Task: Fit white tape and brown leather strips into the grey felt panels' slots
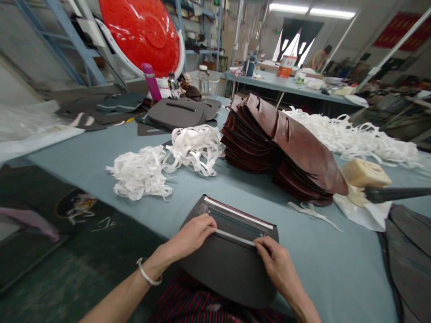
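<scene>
A dark grey cut panel (229, 264) with a slot opening lies at the near edge of the blue-grey table (323, 264). White tape strips run along both edges of the slot. My left hand (191, 235) rests on the panel's left side, fingers curled and pressing the near strip's left end. My right hand (276, 262) pinches the same white strip (235, 237) at its right end. A bracelet sits on my left wrist.
A stack of brown leather pieces (286, 152) stands mid-table. Piles of white peeled tape backing (161, 163) lie left and far right (357, 134). A yellowish block (365, 175) and a dark brush handle (393, 194) sit at right. Dark panels (177, 112) and a red fan (141, 31) are at the back.
</scene>
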